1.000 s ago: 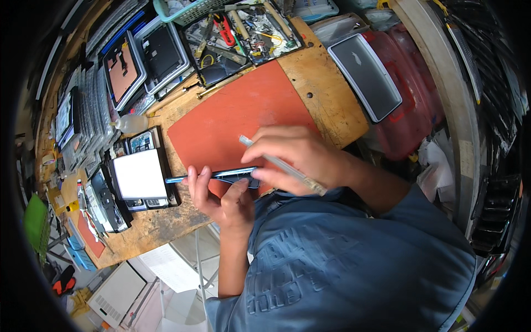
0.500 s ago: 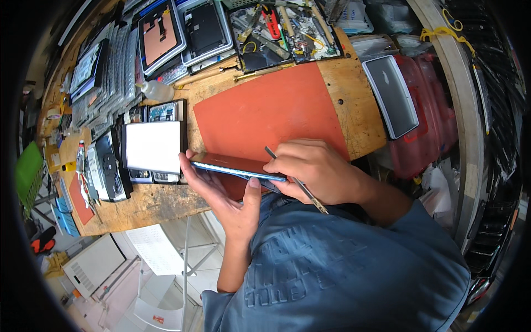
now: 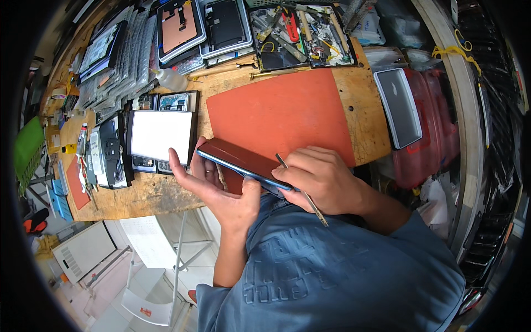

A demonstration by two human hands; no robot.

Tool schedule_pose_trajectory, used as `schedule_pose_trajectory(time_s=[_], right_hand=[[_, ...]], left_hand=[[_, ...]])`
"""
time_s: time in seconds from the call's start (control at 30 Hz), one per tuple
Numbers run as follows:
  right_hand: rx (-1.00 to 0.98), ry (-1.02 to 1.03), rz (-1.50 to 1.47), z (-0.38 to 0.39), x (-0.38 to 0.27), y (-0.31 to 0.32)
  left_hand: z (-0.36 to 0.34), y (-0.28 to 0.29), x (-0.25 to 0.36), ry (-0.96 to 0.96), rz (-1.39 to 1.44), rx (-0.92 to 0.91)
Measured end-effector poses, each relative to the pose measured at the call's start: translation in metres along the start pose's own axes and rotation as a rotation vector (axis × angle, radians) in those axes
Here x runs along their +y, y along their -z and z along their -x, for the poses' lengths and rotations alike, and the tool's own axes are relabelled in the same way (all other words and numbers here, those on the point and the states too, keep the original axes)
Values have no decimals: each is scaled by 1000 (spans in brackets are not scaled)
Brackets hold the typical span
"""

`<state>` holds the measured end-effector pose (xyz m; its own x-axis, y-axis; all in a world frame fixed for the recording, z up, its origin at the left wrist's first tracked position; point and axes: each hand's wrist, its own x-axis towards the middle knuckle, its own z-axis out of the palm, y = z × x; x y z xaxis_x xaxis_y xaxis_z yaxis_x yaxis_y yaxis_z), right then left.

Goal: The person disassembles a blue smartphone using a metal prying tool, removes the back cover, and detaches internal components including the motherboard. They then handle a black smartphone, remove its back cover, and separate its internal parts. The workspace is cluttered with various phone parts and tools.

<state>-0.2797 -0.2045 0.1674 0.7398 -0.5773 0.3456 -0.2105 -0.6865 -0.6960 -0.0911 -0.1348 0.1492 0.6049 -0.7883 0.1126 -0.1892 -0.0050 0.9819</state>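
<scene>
we're at a worn wooden workbench (image 3: 166,193) with an orange-red mat (image 3: 282,110) laid across the middle of it. the bench is packed: at 12 o'clock from the mat sits a tray of hand tools (image 3: 298,33) with red-handled cutters in it, at 11 o'clock two opened tablets (image 3: 199,27) lie flat, one with a copper-coloured inside, and out at 10 o'clock there's a row of flat panels in clear sleeves (image 3: 119,55). a small clear squeeze bottle (image 3: 168,80) lies near them. at 9 o'clock of the mat a white rectangular panel (image 3: 160,135) rests on some opened phones. at 3 o'clock a grey laptop (image 3: 398,108) sits on a red case (image 3: 437,133), off the bench edge. below the bench we see a white folding chair (image 3: 160,288) on a pale floor.

our left hand (image 3: 218,188) is cupped around a dark red phone (image 3: 240,160) with a blue edge, fingers wrapped under and thumb pressed on top, just at 6 o'clock of the mat. our right hand (image 3: 323,180) pinches a thin metal pry tool (image 3: 301,191) between thumb and fingers, touching the phone's edge.
</scene>
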Motion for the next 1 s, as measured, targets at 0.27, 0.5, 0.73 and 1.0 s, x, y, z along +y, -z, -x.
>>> schedule_pose_trajectory(time_s=[0.27,0.5,0.73,1.0], right_hand=[[26,14,-6,-2,1,-2],[30,16,-1,-2,1,-1],[40,24,-1,-2,2,-2],[43,28,-14,-5,2,-2]], left_hand=[[-6,5,-1,16,-19,-13],[-10,10,-6,5,-14,-23],[-12,11,-8,1,7,-6],[-15,14,-10,-21,-15,-2]])
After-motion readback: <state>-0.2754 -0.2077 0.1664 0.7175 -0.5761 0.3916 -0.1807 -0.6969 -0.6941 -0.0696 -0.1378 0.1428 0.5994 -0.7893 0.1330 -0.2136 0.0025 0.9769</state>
